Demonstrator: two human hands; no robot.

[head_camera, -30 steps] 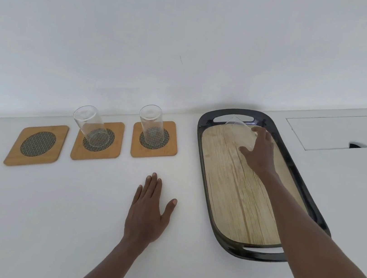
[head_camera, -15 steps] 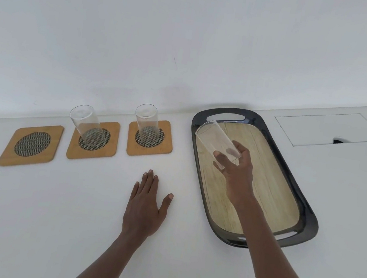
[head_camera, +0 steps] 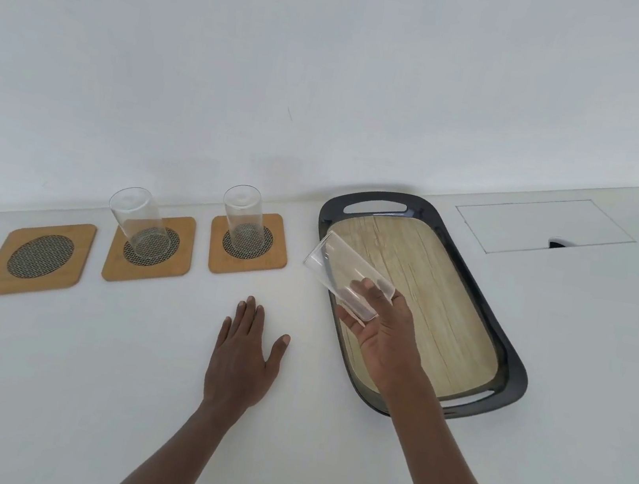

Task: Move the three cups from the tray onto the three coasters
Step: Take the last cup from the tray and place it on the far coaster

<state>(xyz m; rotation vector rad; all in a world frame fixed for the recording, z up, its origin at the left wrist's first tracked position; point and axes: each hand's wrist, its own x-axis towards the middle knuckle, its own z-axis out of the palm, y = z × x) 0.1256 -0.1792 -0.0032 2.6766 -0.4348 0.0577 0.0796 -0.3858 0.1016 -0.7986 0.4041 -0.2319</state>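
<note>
My right hand (head_camera: pixel 385 328) grips a clear glass cup (head_camera: pixel 340 272) by its base, tilted with its mouth up and to the left, above the left rim of the tray (head_camera: pixel 503 335). The tray is black with a wood-look floor and has nothing standing on it. Three wooden coasters with dark mesh centres lie in a row to its left. A clear cup (head_camera: pixel 242 215) stands on the right coaster (head_camera: pixel 275 260). Another cup (head_camera: pixel 138 221) stands on the middle coaster (head_camera: pixel 177 264). The left coaster (head_camera: pixel 39 260) is bare. My left hand (head_camera: pixel 245 351) rests flat on the white table, fingers spread.
The white wall runs along the back edge of the table behind the coasters and tray. A rectangular flush hatch (head_camera: pixel 544 225) with a small dark opening is set into the tabletop at the back right.
My right hand took hold of the cup at the tray's far end, lifted it and carried it left and toward me, to the tray's left rim. The left hand stayed flat.
</note>
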